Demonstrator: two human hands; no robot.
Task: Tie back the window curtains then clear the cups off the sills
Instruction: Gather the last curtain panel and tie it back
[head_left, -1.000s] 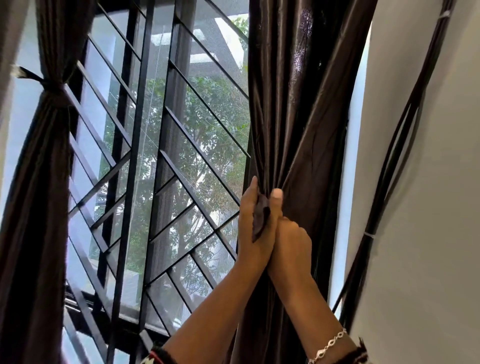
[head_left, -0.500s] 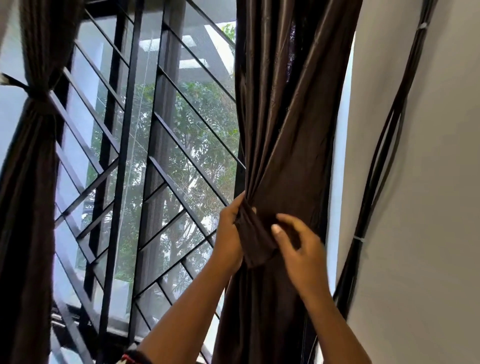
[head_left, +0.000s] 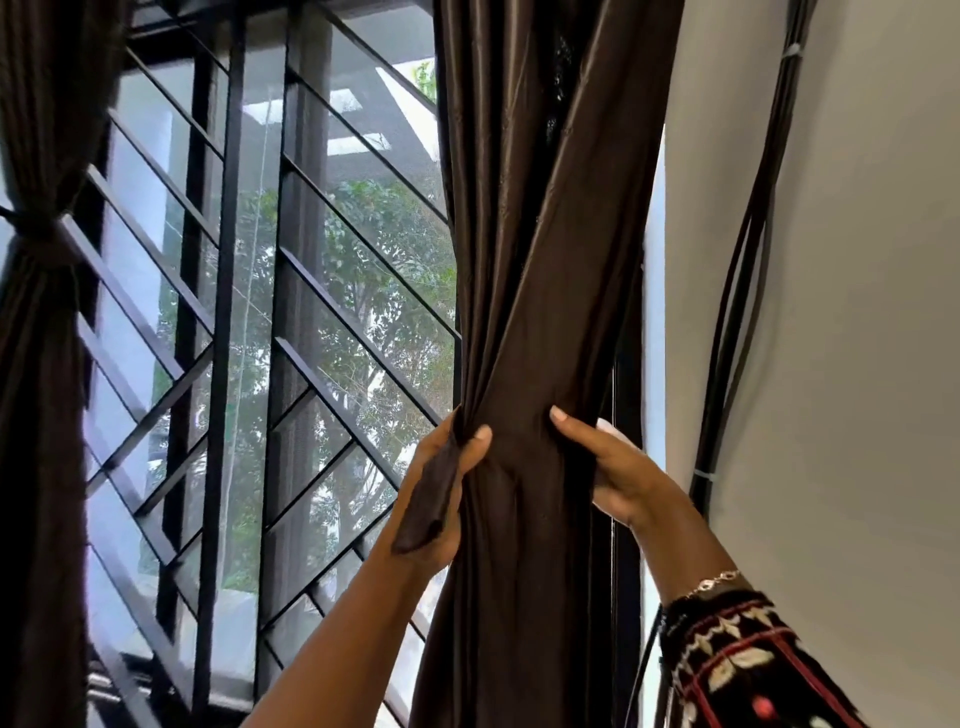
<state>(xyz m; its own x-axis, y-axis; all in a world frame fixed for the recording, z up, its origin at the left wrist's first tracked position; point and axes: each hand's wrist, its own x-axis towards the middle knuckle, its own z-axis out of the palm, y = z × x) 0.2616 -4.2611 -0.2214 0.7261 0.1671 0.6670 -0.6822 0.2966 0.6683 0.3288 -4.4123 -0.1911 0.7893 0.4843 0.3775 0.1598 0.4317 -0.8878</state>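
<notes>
— How does the curtain (head_left: 540, 312) look?
— Dark brown and glossy. It hangs just right of the window grille (head_left: 221, 364) and is gathered into a narrow bunch.
— And the hands?
— The left hand (head_left: 447, 540) pinches its left edge together with a cloth strip (head_left: 431, 493). The right hand (head_left: 623, 467) curls round its right side. A second curtain (head_left: 36, 364) hangs cinched at far left.

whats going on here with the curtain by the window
A person is tying back the right curtain. Their left hand grips a tie-back strip at its left edge, while the right hand curls round the other side, gathering the fabric. The left curtain is already tied. No cups are in view.
</notes>
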